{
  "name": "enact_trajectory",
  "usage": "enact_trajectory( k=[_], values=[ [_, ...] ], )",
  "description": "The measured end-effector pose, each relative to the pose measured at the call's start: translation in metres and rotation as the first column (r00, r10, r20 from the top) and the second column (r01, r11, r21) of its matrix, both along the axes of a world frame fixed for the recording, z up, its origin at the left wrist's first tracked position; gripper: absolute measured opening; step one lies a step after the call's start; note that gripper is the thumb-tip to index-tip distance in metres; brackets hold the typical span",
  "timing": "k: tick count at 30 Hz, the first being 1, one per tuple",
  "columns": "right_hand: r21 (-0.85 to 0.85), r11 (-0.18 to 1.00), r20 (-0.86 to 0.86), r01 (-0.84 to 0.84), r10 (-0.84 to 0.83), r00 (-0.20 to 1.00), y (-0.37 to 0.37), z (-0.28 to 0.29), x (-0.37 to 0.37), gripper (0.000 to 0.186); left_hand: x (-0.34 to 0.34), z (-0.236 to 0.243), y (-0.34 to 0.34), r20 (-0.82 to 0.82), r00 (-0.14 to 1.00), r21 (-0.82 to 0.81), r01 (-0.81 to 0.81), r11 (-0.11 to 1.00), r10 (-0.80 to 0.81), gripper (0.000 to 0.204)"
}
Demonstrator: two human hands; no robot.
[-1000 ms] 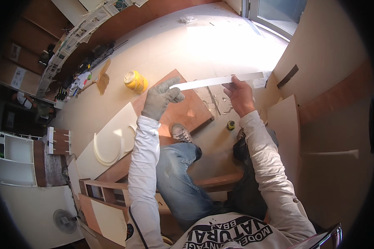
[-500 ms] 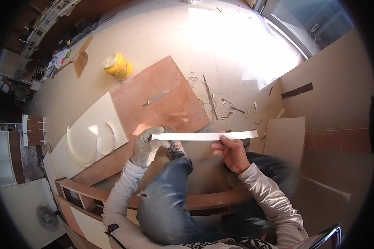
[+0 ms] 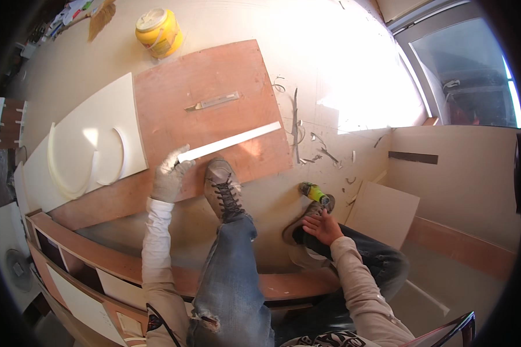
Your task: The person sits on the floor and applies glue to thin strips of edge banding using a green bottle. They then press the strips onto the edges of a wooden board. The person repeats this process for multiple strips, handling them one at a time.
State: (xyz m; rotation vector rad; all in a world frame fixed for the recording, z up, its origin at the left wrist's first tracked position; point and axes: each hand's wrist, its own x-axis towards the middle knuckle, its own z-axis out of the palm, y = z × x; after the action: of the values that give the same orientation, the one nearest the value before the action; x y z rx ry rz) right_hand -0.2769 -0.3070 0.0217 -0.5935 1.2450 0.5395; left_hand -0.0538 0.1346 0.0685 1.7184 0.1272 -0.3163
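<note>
My left hand (image 3: 169, 176), in a pale work glove, pinches one end of a flat white strip (image 3: 231, 141). The strip slants up to the right above a reddish-brown board (image 3: 202, 72). Bare and holding nothing, my right hand (image 3: 324, 227) is beside my right shoe, its fingers stretched out. Just beyond its fingertips lies a bright green and black cylindrical object (image 3: 314, 192), whose kind I cannot make out. A utility knife (image 3: 213, 102) rests on the brown board.
Curled white strips (image 3: 121, 151) lie on a white panel (image 3: 113, 104) at left. A yellow bucket (image 3: 159, 34) stands beyond the boards. Scraps (image 3: 296, 124) litter the floor at right. A curved wooden frame (image 3: 107, 251) runs in front of me, and a pale panel (image 3: 383, 213) leans at right.
My right hand has let go of the white strip and moved down toward my right shoe. My left hand has moved left and lower, tilting the strip. The view has shifted.
</note>
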Motion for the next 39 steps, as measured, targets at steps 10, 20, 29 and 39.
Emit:
enact_trajectory(
  k=[10,20,29,39],
  values=[
    [0.529,0.683,0.102,0.503,-0.640,0.762,-0.001,-0.037,0.056,0.075,0.003,0.003,-0.003,0.156,0.977,0.243,0.104,0.964,-0.145,0.038],
    [0.638,0.509,0.096,0.578,-0.798,0.596,0.006,-0.041,0.084,0.038,0.017,0.005,-0.002,0.081,0.987,0.095,0.134,0.986,-0.142,0.040],
    [0.107,0.898,0.727,0.427,-0.364,0.582,0.009,0.064,0.193,0.030,0.016,0.010,-0.014,0.147,0.975,0.090,0.154,0.984,-0.166,0.040],
    [-0.393,0.844,0.809,0.365,0.129,0.574,0.035,0.062,0.246,0.042,0.013,0.016,-0.027,0.181,0.954,0.100,0.223,0.970,-0.238,0.040]
  ],
)
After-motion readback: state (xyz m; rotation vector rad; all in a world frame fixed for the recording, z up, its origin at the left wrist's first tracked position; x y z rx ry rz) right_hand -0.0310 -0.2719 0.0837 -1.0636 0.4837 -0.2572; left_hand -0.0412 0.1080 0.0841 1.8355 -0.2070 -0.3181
